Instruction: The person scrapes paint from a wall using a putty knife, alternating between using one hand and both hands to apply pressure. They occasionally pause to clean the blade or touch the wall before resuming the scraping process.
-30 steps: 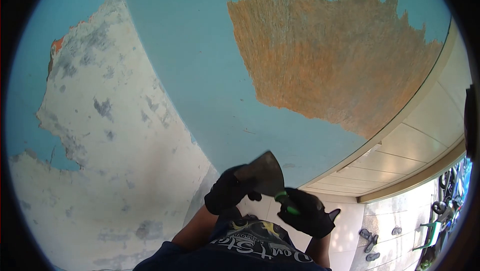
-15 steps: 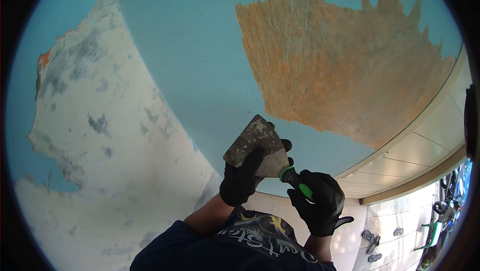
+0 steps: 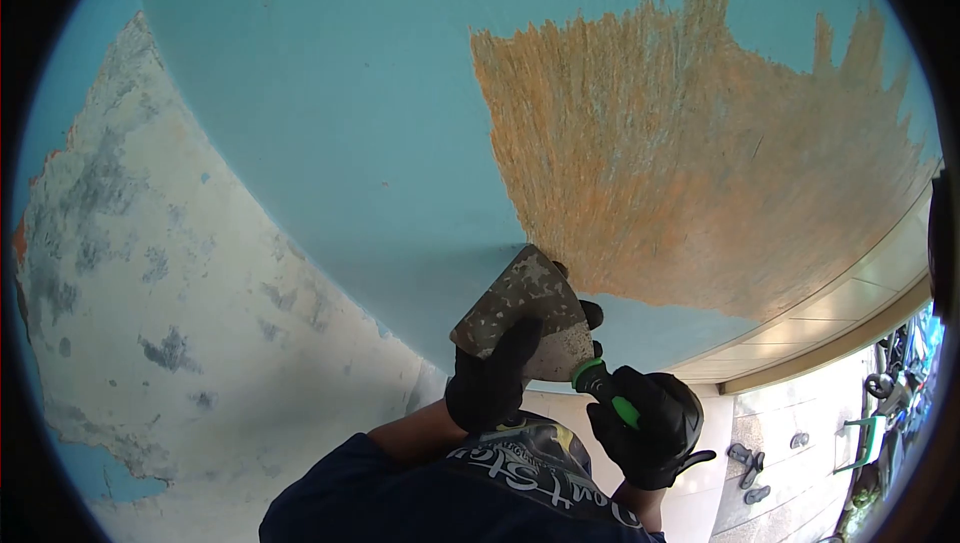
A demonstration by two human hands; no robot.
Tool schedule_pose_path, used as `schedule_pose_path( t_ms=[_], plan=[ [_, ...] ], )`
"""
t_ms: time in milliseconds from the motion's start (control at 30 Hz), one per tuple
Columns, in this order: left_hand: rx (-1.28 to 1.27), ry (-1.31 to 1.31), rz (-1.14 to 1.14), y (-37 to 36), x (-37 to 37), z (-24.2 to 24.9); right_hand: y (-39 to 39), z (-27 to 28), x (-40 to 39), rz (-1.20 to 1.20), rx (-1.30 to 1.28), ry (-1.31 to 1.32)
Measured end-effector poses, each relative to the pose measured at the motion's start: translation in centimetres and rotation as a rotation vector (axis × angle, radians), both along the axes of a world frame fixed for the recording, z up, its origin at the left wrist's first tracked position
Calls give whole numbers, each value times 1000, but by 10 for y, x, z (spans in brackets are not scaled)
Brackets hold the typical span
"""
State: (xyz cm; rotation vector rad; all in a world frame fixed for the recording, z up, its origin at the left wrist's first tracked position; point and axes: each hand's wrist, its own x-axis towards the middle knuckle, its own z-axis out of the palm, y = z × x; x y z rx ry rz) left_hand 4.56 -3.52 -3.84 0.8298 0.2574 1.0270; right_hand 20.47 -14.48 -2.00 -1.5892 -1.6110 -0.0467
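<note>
A broad putty knife (image 3: pixel 540 308) with a worn, paint-spotted blade and a black and green handle is held up in front of the wall. My right hand (image 3: pixel 650 428), in a black glove, is wrapped round the handle. Across the blade, my gloved left hand (image 3: pixel 495 373) grips it, thumb on the near face and fingertips showing past the far edge. The blade's upper corner overlaps the lower left edge of a scraped orange-brown patch (image 3: pixel 640 163) on the blue wall (image 3: pixel 310 93).
At left a whitish, grey-blotched wall area (image 3: pixel 220 313) meets the blue paint. A tiled ledge (image 3: pixel 800 328) curves along the lower right. Beyond it, sandals (image 3: pixel 745 463) lie on the paved floor, near a green-framed object (image 3: pixel 868 443).
The view has shifted, so the scraped patch sits lower and farther right. Both hands and the putty knife appear slightly lower, with the same grip.
</note>
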Motion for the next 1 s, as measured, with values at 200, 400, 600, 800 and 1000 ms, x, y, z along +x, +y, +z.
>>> schedule_pose_path(
  t_ms=[200,400,600,800,1000],
  plan=[
    [-36,-59,-53,2,-5,5,-1,3,-10,-1,28,21],
    [63,10,92,5,3,3,8,-3,-9,-64,14,114],
    [307,74,152,38,2,4,24,-12,-17,-46,156,35],
    [346,67,86,10,-4,31,3,11,-15,22,266,59],
    [151,33,69,-12,-5,-11,-16,-24,-20,24,101,148]
  ],
)
